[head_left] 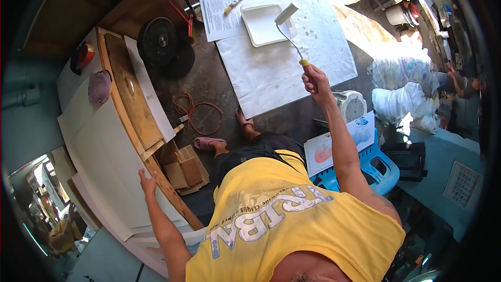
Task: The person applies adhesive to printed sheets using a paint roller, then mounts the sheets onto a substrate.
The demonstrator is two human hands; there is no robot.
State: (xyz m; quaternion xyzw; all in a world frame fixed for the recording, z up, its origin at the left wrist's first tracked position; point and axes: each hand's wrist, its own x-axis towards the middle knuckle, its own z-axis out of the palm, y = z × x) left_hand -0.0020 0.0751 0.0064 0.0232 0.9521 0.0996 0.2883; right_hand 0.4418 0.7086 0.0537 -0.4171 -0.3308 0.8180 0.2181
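My right hand (317,81) is wrapped round the dark handle of a paint roller (287,14), arm stretched forward. The roller's pale sleeve points up and overlaps the right side of a white paint tray (246,27) in this view. That tray lies on a large white sheet (292,81) spread over the floor. My left hand (148,181) is at the wooden edge of a big white panel (107,162), fingers stretched and thumb apart, holding nothing.
A paintbrush (237,2) lies on a printed sheet (215,20) beside the tray. A black round fan-like object (157,41), an orange cord (194,108) and cardboard (189,171) stand left. At right are a blue chair (383,163), a picture board (319,155) and white bundles (402,102).
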